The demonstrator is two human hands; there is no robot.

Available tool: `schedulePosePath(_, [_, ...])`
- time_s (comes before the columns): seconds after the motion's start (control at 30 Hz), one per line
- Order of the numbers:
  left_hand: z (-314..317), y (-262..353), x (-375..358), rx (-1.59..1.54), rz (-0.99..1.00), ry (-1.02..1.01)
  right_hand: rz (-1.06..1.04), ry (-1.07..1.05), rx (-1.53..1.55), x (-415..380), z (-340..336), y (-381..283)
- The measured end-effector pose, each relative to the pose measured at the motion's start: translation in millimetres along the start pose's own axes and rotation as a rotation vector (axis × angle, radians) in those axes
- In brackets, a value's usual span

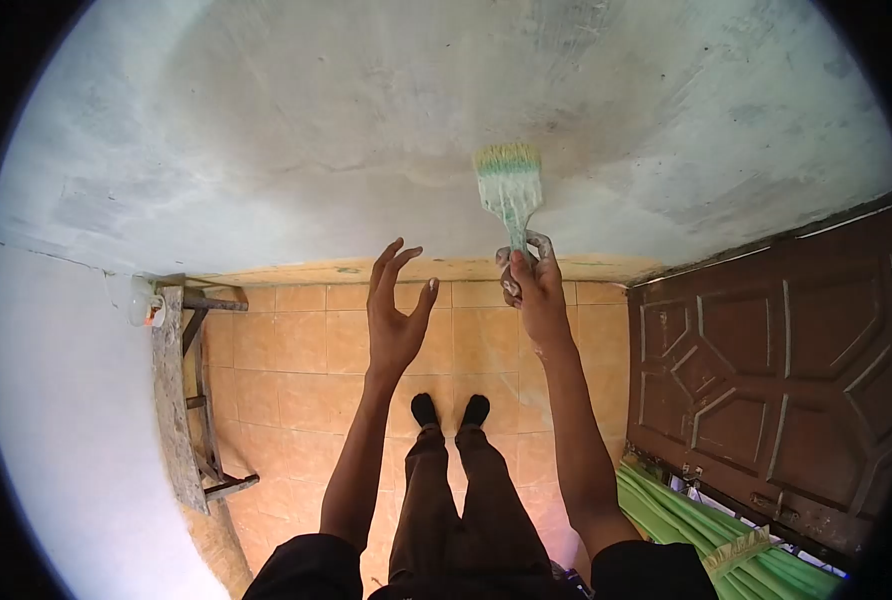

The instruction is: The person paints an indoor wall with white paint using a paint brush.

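My right hand (532, 285) is closed round the handle of a wide paintbrush (511, 195), its pale bristles pointing up toward the wall. White paint streaks the brush's green body, and white smears mark my fingers. In front of it stands a wall (366, 150) with patchy whitish and grey-brown areas; the bristles overlap it in this view. My left hand (398, 305) is raised to the left of the brush, thumb and fingers apart and curved, holding nothing.
Orange floor tiles (346, 340) lie under my feet. A worn wooden bench (191, 390) stands along the left wall, with a clear plastic container (146, 303) at its far end. On the right are a brown panelled door (766, 350) and a green curtain (706, 530).
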State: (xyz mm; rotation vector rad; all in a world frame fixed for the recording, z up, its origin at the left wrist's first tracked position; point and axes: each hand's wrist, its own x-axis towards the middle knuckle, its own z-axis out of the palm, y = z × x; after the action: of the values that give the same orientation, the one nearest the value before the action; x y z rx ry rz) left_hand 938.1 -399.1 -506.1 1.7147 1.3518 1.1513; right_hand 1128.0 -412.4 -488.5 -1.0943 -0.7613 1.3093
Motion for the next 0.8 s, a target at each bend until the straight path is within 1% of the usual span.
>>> schedulePosePath(0.07, [-4,-1,-7,-0.001,-0.008,0.006,0.013,-0.04,0.037,-4,7,-6])
schedulePosePath(0.17, [-12,-3,-17,-0.012,-0.041,0.02,0.01,-0.062,-0.035,-7,18,-10])
schedulePosePath(0.3, [-23,-2,-27,-0.012,-0.064,0.04,0.058,-0.105,0.017,-13,27,-5])
schedulePosePath(0.47, [-42,8,-39,-0.066,-0.101,0.065,0.165,-0.126,0.114,-26,42,5])
schedulePosePath(0.53, [-53,10,-45,-0.063,-0.102,0.069,0.198,-0.168,0.125,-32,47,13])
schedulePosePath(0.57, [-57,8,-49,-0.079,-0.126,0.069,0.217,-0.187,0.129,-34,49,16])
schedulePosePath(0.67, [-79,-7,-64,-0.127,-0.199,0.087,0.267,-0.139,0.09,-47,79,26])
schedulePosePath(0.77, [-101,-27,-81,-0.148,-0.265,0.109,0.305,-0.205,0.048,-54,98,51])
schedulePosePath(0.8, [-109,-32,-85,-0.151,-0.288,0.118,0.33,-0.197,0.043,-56,106,58])
